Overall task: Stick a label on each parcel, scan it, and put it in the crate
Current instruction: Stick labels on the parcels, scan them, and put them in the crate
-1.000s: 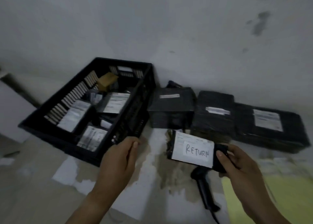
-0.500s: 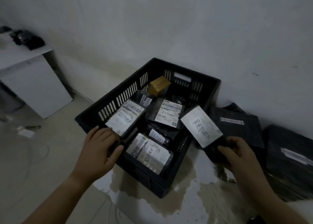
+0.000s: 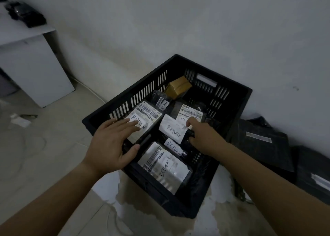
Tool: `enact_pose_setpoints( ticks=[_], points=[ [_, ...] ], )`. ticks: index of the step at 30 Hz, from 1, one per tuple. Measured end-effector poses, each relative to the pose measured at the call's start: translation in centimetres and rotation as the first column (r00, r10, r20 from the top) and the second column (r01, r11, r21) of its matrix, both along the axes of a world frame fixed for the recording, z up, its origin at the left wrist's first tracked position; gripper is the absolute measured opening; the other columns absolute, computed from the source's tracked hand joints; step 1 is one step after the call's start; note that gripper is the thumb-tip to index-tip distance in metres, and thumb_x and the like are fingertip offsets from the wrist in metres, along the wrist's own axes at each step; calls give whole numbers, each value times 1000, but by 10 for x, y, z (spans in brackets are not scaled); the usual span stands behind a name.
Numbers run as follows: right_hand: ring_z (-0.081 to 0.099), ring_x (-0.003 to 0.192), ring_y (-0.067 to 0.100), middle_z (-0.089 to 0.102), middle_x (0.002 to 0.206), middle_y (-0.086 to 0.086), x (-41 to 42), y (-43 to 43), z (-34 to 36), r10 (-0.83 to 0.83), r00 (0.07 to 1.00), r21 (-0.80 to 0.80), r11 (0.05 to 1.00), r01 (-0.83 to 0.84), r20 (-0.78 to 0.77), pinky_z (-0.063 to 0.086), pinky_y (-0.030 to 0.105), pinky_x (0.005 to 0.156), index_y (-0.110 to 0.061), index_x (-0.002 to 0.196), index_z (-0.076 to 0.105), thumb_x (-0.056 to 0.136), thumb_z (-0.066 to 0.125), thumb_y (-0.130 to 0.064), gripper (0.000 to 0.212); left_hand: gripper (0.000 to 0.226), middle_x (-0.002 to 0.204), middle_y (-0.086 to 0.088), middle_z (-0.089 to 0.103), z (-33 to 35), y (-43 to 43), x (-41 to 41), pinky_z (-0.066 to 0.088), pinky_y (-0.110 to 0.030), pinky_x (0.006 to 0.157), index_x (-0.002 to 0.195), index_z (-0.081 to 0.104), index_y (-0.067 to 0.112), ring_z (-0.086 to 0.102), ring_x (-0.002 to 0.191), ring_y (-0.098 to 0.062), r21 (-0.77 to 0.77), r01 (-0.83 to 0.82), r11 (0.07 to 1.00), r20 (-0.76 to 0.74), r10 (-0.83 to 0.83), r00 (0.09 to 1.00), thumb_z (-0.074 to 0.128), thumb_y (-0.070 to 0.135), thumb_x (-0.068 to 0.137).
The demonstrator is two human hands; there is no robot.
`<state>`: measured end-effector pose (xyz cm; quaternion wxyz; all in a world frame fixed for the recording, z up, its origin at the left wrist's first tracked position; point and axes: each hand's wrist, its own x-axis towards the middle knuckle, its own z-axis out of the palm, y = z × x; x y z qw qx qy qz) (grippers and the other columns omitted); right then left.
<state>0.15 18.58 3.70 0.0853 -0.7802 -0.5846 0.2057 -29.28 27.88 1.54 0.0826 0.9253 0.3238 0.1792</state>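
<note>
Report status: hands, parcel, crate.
Left hand flat on a RETURN-labelled parcel in the black crate. Right hand lowering another labelled parcel into the crate. Nothing blocking.

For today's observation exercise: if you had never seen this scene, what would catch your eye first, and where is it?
First, the white labels handwritten RETURN on dark parcels, bright inside the black crate at centre. Next, both hands reach into it: the left hand lies flat on a labelled parcel by the left wall, while the right hand sets another down mid-crate. A small brown box sits at the far end.
</note>
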Motion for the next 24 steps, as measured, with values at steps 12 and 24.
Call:
enact_pose_setpoints(
  ticks=[12, 24],
  points=[
    [58, 77, 25, 57, 89, 4, -7, 26, -30, 194, 977, -174, 969, -175, 94, 43, 30, 58, -16, 120, 50, 84, 63, -23, 39, 59, 137, 5, 65, 5, 1, 0, 38, -44, 112, 128, 70, 23, 56, 134, -16, -40, 21, 999, -57, -23, 998, 46, 57, 87],
    [62, 102, 25, 60, 126, 6, -14, -8, 20, 148, 965, -100, 987, -129, 217, 53, 36, 81, -22, 154, 23, 92, 57, -42, 73, 60, 139, 4, 64, 11, 1, -2, 41, -44, 109, 132, 67, 24, 57, 132, -16, -67, 31, 997, -125, -40, 991, 44, 60, 89]
  ],
)
